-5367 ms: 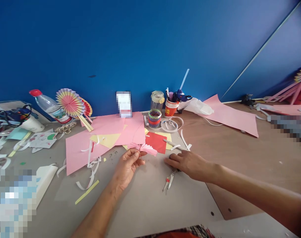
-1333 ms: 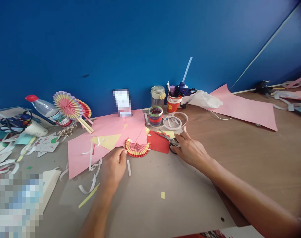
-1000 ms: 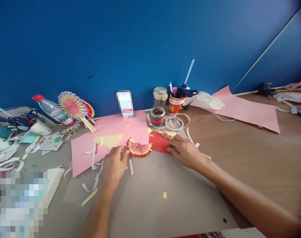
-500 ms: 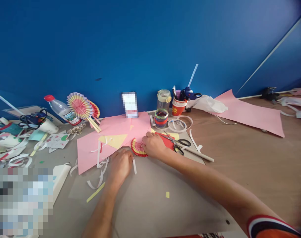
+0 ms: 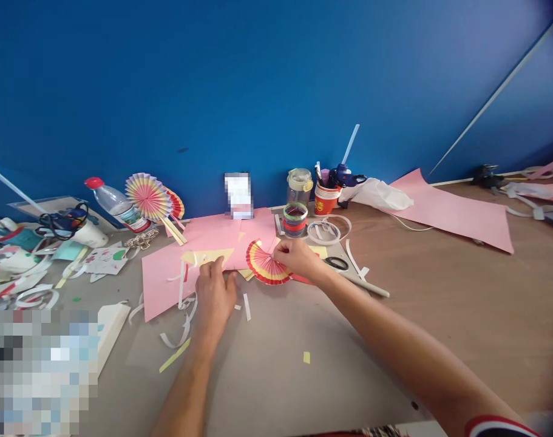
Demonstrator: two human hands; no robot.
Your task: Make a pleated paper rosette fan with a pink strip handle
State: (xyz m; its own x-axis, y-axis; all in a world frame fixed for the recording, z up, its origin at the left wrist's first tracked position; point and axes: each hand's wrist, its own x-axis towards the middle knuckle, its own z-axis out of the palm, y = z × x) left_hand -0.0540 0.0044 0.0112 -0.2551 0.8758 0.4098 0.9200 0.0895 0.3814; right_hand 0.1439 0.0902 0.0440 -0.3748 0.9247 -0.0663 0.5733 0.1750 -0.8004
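Observation:
My right hand [image 5: 297,258] pinches the top edge of a small pleated paper fan [image 5: 266,266], red, yellow and pink, and holds it tilted up off the table. My left hand [image 5: 215,293] lies on the table just left of the fan, at the edge of a large pink sheet [image 5: 167,276]; its fingers are curled and I cannot make out whether they hold anything. A yellow paper piece [image 5: 207,257] lies on the pink sheet beyond my left hand. Scissors [image 5: 336,263] lie right of my right hand, mostly hidden by it.
Finished round paper fans [image 5: 147,196] and a water bottle [image 5: 116,205] stand at the back left. A roll of coloured tape [image 5: 295,218], a jar [image 5: 300,185] and a cup of pens [image 5: 326,197] sit behind the fan. A big pink sheet [image 5: 453,212] lies at right. Paper strips litter the table.
My right hand let go of the scissors, moved left to the small fan and has lifted it by its edge. My left hand has stayed beside the fan.

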